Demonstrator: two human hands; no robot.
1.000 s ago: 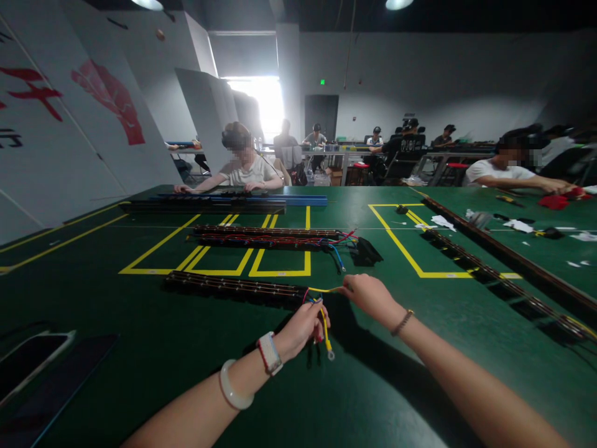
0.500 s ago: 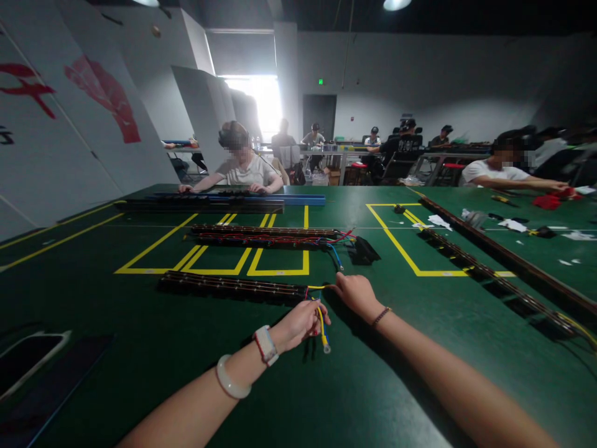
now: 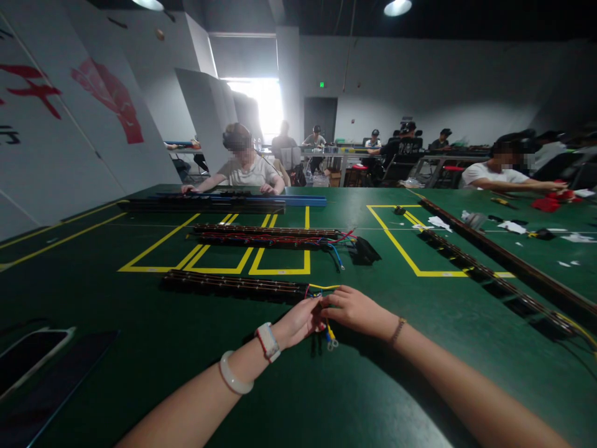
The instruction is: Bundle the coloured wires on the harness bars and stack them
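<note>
A long dark track-like bar lies crosswise ahead of my hands, thin metal strips along its top. Coloured wires leave its right end; a yellow wire runs to the back of my right hand. My left hand, with a watch and a pale bangle, is closed round these wires just past the bar's end. Fingers bent and pressed together, my right hand meets it and pinches at the same wires. Below the fingers hang yellow and blue wire ends with ring terminals. Fingertips partly hide the wires.
More dark bars with red and blue wires lie beyond, near a black piece. Long bars stretch along the right. A phone-like object is at left. A person sits across the green table.
My right hand has shifted down and closed in on my left hand at the wires. The hanging wire ends have moved slightly right and up; my left hand has barely moved.
</note>
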